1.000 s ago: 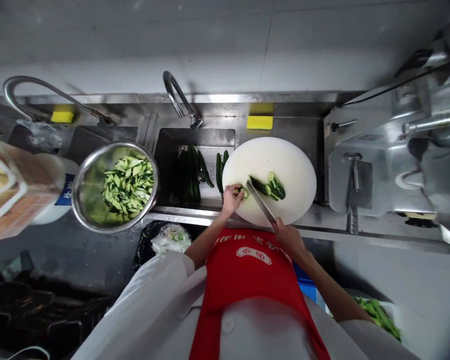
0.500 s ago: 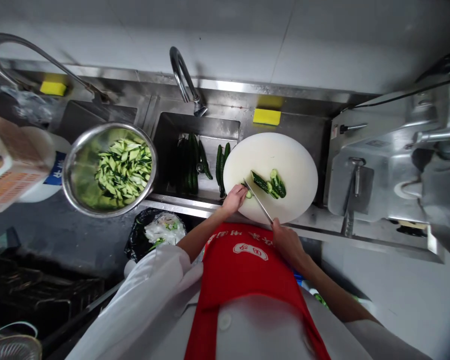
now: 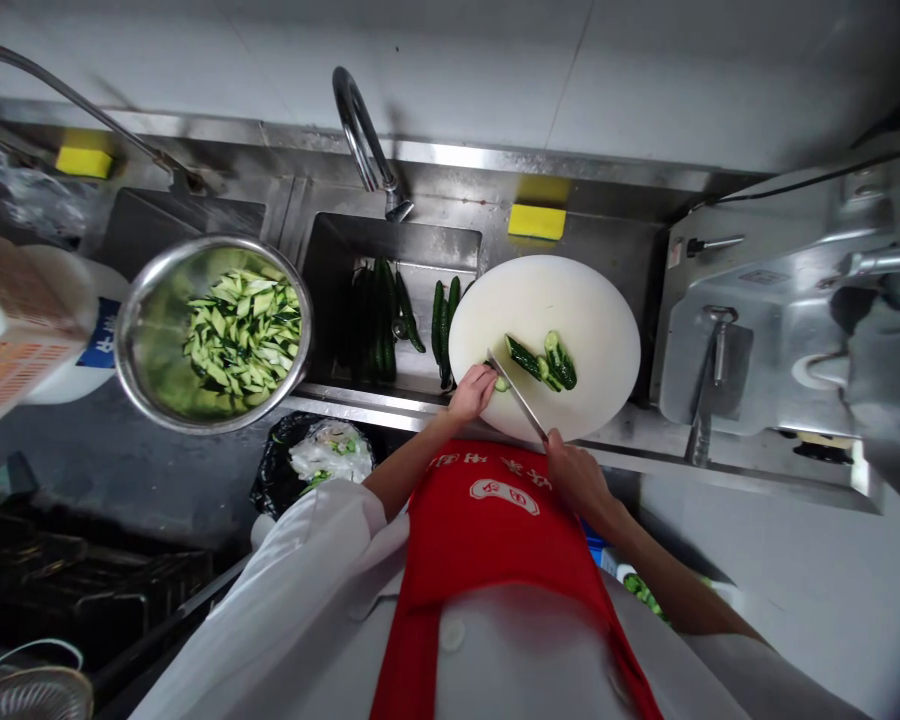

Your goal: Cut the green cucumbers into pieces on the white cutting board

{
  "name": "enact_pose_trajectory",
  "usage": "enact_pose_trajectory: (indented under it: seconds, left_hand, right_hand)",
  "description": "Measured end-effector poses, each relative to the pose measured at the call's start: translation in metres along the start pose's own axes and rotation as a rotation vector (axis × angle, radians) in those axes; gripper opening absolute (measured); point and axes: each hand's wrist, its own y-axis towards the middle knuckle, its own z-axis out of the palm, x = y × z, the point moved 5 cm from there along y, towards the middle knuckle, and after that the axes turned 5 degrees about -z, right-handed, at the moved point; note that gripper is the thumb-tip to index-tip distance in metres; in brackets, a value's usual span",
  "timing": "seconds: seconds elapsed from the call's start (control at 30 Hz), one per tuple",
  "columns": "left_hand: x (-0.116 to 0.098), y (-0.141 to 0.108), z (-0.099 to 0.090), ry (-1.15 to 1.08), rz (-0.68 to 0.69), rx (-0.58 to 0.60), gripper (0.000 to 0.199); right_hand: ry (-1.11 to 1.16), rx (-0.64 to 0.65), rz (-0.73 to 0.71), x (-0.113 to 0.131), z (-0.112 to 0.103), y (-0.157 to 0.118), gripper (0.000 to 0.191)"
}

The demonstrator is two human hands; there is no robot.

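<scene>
Your knife [image 3: 520,400] is sitting slightly farther left than a second ago, with your right hand [image 3: 576,478] wrapping its handle and your left hand [image 3: 473,391] pinching a cucumber piece [image 3: 502,384] at the white cutting board's [image 3: 570,292] near left.

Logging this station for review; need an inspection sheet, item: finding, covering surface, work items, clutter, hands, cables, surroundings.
Surface: white oval board overlaps the right edge of the sink.
Work items: knife and cucumber pieces on the board; whole cucumbers in the sink; cut cucumber in the steel bowl.
Clutter: yellow block behind the board; black bag below the counter edge.
Hands: right hand grips the knife handle; left hand is at a small piece beside the blade, grip unclear.
Cables: black cable, far right.
Surroundings: faucet behind the sink; metal equipment right.
</scene>
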Motion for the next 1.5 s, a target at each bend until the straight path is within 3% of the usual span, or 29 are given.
enact_pose_trajectory:
  seconds: [0.33, 0.5, 0.63, 1.1, 1.5]
  left_hand:
    - [0.005, -0.005, -0.002, -0.036, -0.030, -0.030, 0.027]
    - [0.007, -0.008, -0.006, 0.013, 0.014, 0.008, 0.027]
    - [0.008, -0.007, -0.004, 0.072, 0.016, 0.019, 0.027]
    - [0.015, -0.010, 0.000, 0.026, -0.036, 0.034, 0.031]
    - [0.019, -0.011, 0.002, 0.016, 0.030, 0.037, 0.028]
  right_hand:
    - [-0.010, 0.002, -0.002, 0.005, 0.001, 0.008, 0.026]
    - [-0.045, -0.012, -0.007, 0.007, -0.003, 0.004, 0.025]
    - [-0.052, 0.049, 0.007, 0.008, -0.002, 0.002, 0.023]
    - [0.010, 0.052, 0.006, 0.008, -0.001, 0.006, 0.024]
    - [0.000, 0.063, 0.011, 0.010, -0.003, 0.004, 0.022]
